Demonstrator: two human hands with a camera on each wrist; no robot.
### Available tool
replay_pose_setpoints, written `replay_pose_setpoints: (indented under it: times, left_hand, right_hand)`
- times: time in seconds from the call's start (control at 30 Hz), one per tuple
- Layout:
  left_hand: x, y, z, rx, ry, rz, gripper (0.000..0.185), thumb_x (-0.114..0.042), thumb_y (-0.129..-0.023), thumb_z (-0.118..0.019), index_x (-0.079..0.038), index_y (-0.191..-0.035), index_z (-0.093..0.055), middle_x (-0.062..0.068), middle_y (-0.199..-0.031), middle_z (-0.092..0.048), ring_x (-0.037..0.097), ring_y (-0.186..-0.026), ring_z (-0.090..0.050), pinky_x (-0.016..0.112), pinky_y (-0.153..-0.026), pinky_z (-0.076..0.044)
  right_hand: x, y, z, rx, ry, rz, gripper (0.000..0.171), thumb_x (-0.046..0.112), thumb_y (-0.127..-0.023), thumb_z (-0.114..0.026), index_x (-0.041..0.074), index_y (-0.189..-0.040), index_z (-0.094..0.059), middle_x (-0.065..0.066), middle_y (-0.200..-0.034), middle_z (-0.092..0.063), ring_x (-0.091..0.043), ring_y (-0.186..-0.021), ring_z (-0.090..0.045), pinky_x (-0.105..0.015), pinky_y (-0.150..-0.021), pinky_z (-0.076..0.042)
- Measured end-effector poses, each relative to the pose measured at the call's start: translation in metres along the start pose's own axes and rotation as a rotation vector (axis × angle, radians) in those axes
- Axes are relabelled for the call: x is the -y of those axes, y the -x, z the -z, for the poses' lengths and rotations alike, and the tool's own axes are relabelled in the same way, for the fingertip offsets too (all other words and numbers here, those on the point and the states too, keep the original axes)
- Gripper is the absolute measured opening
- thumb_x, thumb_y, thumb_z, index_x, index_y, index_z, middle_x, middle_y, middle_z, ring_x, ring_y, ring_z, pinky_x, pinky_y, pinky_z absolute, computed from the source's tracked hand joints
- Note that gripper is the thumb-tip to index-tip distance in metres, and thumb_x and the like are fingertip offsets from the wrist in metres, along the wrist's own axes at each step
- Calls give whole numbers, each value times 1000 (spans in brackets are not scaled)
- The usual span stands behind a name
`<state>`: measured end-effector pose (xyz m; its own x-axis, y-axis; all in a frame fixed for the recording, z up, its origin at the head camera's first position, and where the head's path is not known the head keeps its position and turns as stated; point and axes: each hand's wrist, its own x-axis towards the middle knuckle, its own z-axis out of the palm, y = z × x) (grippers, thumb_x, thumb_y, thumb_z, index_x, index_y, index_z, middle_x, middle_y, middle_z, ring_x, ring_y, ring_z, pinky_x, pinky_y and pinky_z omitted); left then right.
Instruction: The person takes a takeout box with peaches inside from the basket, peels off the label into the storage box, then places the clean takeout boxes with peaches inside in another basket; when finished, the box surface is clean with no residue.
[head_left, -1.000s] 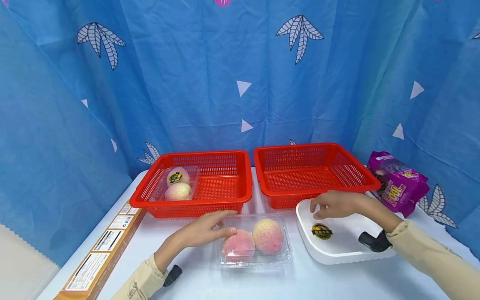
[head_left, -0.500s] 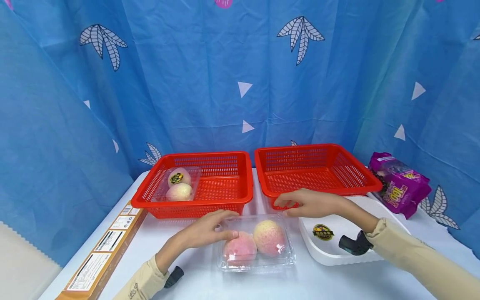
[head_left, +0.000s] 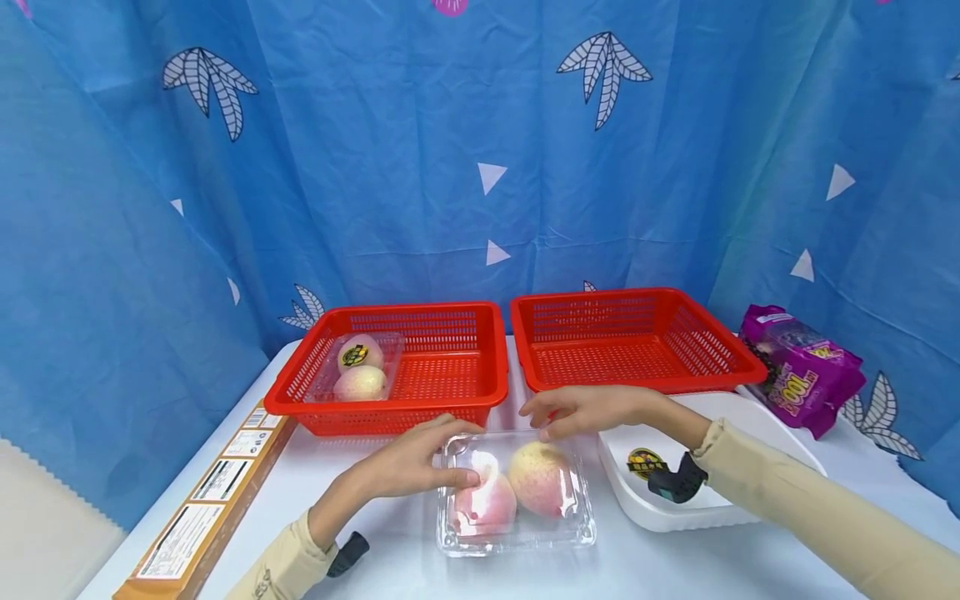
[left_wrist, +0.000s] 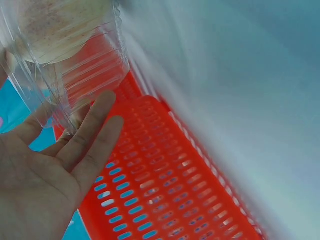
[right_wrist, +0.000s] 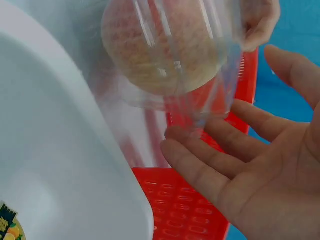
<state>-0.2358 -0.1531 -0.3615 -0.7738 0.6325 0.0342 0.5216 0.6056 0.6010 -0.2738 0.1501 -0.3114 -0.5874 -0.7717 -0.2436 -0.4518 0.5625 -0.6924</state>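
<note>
Blue patterned curtain behind, white table (head_left: 390, 558) below. Near the middle of it, a clear plastic clamshell (head_left: 517, 492) with two peaches (head_left: 542, 478), long axis running left to right, the near edge toward the camera. Left hand (head_left: 408, 460) laid against the clamshell's left end, fingers straight, tips touching the far left corner; no curl round the plastic visible in the left wrist view. Right hand (head_left: 588, 410) at the far right corner, fingers relaxed and spread, hovering just over the rim; contact not certain from either view. Both hands about equally near, one per end, the box lying between them.

Just right of the clamshell, a white foam tray (head_left: 720, 492) with a round sticker. Farther back, two red perforated baskets: left basket (head_left: 450, 392) holding another clamshell of peaches (head_left: 358, 369), right basket (head_left: 637, 346). Purple snack bag (head_left: 802, 375) at far right, long cardboard box (head_left: 202, 500) along the left edge, cut off at the bottom. Underside of the clamshell hidden; pink peach blurred by glare.
</note>
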Motion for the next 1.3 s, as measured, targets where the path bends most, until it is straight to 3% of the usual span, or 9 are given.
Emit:
replay_pose_setpoints:
  times: [0.13, 0.27, 0.57, 0.97, 1.13, 1.3]
  left_hand:
    - [-5, 1, 1, -9, -23, -2, 62, -57, -80, -68, -29, -133, -54, -12, -116, -54, 13, -110, -50, 44, -89, -48]
    - [-8, 3, 2, -9, -41, -13, 63, -58, -79, -68, -29, -134, -54, -13, -113, -54, 12, -107, -51, 42, -87, -49]
    - [-12, 5, 2, -24, -67, -30, 64, -59, -79, -68, -30, -134, -54, -13, -111, -53, 12, -105, -52, 39, -85, -49]
    - [-16, 5, 3, -10, -60, -49, 65, -60, -78, -68, -33, -135, -53, -13, -112, -53, 10, -103, -51, 37, -84, -48]
    - [-18, 6, 3, -3, -54, -55, 65, -59, -78, -69, -34, -136, -53, -10, -111, -54, 10, -104, -52, 37, -85, -48]
    - [-21, 7, 4, -4, -54, -62, 64, -60, -76, -71, -37, -133, -53, -13, -112, -53, 9, -103, -50, 38, -85, -48]
  right_hand:
    - [-6, -6, 1, 42, -33, -45, 54, 33, -90, -60, 13, -139, -47, -7, -133, -53, -24, -121, -48, -41, -95, -47]
    - [-7, -11, 0, 77, -54, -67, 55, 33, -88, -63, 11, -138, -49, 0, -125, -56, -21, -116, -50, -36, -90, -49]
    - [-3, -17, 1, 97, -60, -26, 30, 23, -86, -67, 15, -115, -65, 2, -91, -59, -14, -86, -52, -27, -68, -44]
    - [0, -17, -2, 114, -108, -46, 26, 22, -85, -70, 12, -107, -60, 1, -86, -52, -15, -80, -48, -24, -64, -40]
    - [0, -15, -3, 161, -172, -29, 30, 19, -86, -69, 6, -108, -53, 0, -85, -51, -13, -73, -47, -22, -61, -40]
    - [-1, -14, -4, 215, -219, -19, 28, 17, -86, -69, 7, -104, -50, 1, -84, -50, -12, -73, -47, -21, -61, -41]
